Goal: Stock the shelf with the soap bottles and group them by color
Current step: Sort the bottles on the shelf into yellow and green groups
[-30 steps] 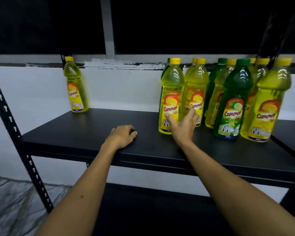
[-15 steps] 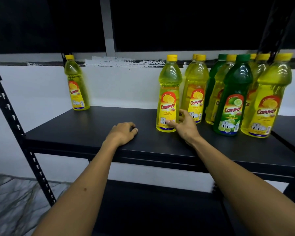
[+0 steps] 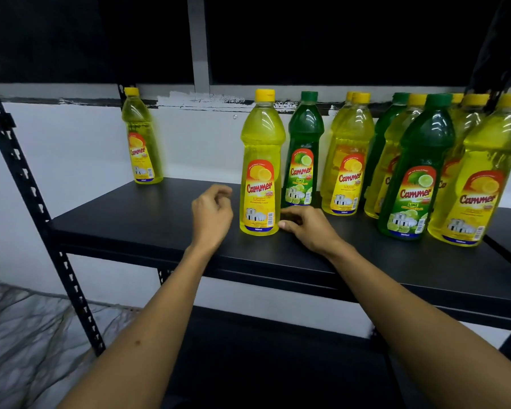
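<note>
Soap bottles stand on the black shelf (image 3: 160,219), mixed by color at the right hand's far side, while one yellow lemon bottle (image 3: 260,172) stands upright between the two hands. The right hand (image 3: 304,228) has curled fingers at the bottle's base, seemingly touching it; the left hand (image 3: 213,214) hovers just beside it, loosely curled, holding nothing. Sorting looks underway: next, this bottle likely needs gripping and carrying toward the lone yellow bottle (image 3: 142,140) far beyond the left hand.

The black shelf (image 3: 148,219) carries three green lime soap bottles: one at the back (image 3: 303,149), one half hidden (image 3: 388,125), one in front (image 3: 416,172). Yellow lemon bottles number at least seven, the rightmost cluster overlapping too much for certainty. Two hands are in view.
</note>
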Tool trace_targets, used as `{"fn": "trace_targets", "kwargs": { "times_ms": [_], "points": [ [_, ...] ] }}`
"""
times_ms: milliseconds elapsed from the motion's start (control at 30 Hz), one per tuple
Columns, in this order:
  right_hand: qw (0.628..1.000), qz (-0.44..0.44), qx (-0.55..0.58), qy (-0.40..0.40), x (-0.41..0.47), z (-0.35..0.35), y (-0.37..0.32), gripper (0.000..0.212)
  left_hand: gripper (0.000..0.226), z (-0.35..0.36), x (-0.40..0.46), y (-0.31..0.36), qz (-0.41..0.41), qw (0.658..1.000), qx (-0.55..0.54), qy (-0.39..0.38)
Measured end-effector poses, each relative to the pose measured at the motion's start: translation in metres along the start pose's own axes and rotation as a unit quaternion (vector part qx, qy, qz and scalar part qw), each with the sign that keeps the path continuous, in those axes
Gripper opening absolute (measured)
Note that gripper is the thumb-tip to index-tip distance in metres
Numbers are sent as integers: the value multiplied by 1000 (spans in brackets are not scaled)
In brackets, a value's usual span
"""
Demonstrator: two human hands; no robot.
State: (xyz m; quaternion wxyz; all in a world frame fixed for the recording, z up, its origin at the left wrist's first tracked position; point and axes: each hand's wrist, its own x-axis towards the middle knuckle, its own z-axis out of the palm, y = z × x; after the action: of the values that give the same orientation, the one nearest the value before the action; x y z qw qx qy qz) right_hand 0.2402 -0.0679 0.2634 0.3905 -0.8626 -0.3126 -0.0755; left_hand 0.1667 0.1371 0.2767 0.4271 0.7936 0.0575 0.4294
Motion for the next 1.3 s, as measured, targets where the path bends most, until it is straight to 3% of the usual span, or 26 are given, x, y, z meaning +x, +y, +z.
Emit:
{"fn": "trace_targets", "kwargs": {
  "times_ms": [67,167,233,367,800,1067,1300],
  "points": [
    [999,5,-54,2,0,1,-1,35,29,10,-10,13,-39,998,-52,-11],
    [994,16,-103,10,0,1,-2,35,71,27,-19,24,-73,992,-72,-79],
    [993,23,-114,3,1,1,-2,35,86,33,-19,25,-84,992,-38,-91],
    [991,30,-129,-9,1,4,-4,38,72,31,-18,24,-103,990,26,-97],
    [977,45,-205,-16,2,4,-10,33,59,-2,3,3,-136,985,24,-106],
    [946,82,-314,26,25,30,-32,26,60,-53,36,-38,-168,983,55,-48],
    [969,24,-242,-40,79,72,-51,25,59,-94,75,-85,-197,977,78,12]
  ]
}}
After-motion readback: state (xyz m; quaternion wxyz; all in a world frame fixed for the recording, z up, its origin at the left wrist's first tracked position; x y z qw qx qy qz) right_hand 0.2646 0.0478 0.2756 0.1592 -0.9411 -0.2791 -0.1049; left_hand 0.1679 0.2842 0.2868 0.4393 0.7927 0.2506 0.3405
